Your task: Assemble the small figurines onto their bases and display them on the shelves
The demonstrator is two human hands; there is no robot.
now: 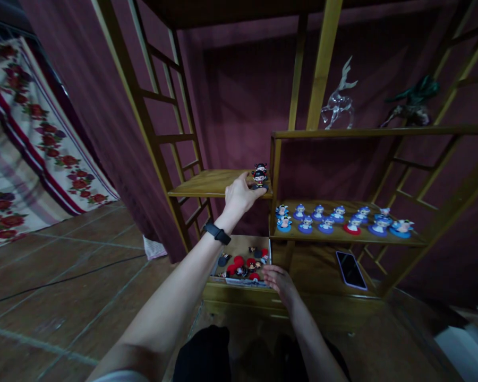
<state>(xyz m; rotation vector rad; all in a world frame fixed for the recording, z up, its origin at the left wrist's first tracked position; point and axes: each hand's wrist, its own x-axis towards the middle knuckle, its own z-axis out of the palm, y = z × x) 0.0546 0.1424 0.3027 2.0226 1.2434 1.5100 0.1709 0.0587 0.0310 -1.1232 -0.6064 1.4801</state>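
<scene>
My left hand point(239, 195), a black band on its wrist, reaches up to a small wooden shelf point(207, 184) and its fingers close round the base of a little black-and-red figurine point(259, 176) standing there. My right hand point(276, 278) rests lower down on the near edge of a shallow cardboard box point(239, 245), fingers curled over the rim. Several small red and black figurines point(245, 264) lie in that box.
A lower shelf point(342, 236) to the right carries several blue-based figurines point(326, 218) and one red-based. A phone point(350, 269) lies on the bottom board. A glass deer point(338, 98) and a dark statuette point(414, 103) stand on the upper shelf. Floral cloth point(27, 138) hangs left.
</scene>
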